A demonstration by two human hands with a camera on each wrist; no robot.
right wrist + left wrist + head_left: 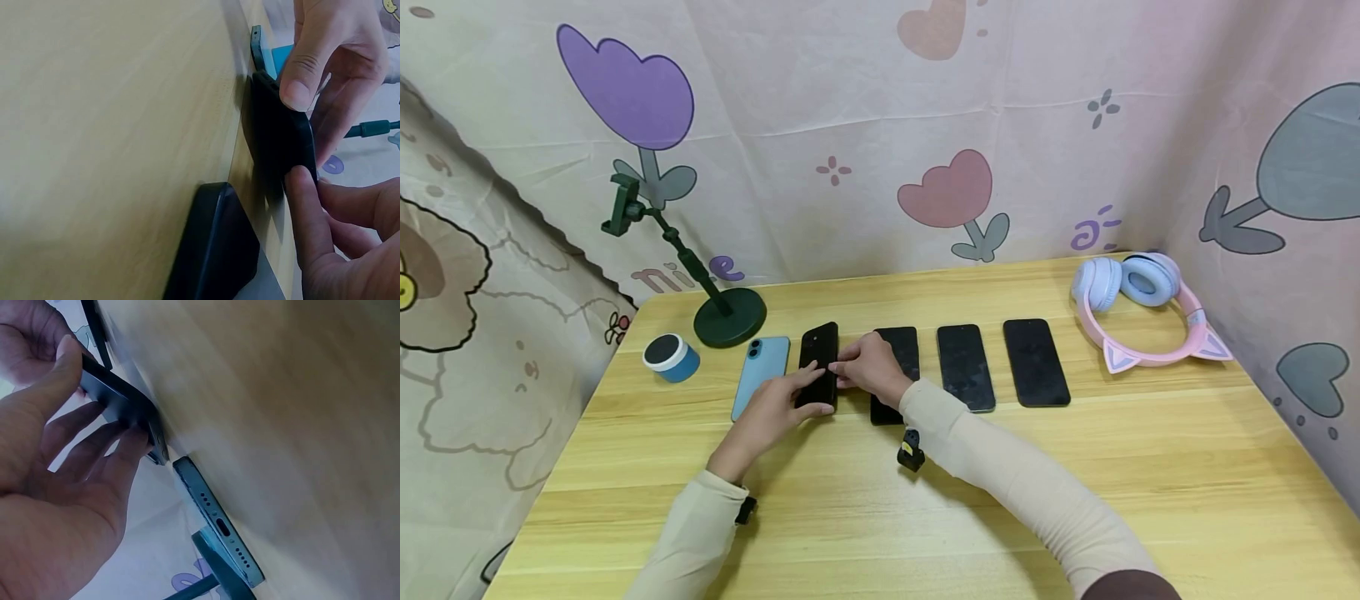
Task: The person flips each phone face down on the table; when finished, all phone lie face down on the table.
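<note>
A black phone (820,343) is tilted, its right edge raised off the table and its camera side facing up. My left hand (772,408) holds it, fingers spread over the back and thumb at the near end. My right hand (874,367) pinches the raised edge between thumb and fingers. Below that edge, the right wrist view shows the dark underside of the phone (272,134) over its shadow. Just left lies a light blue phone (760,367), camera side up. Another black phone (901,342) lies partly hidden under my right hand and wrist.
Farther right, two dark phones (966,367) (1036,362) lie flat in the row. Pink and blue cat-ear headphones (1150,358) rest at the back right. A dark green phone stand (730,321) and a blue-and-white jar (677,362) stand back left. A printed cloth (820,83) hangs behind the table.
</note>
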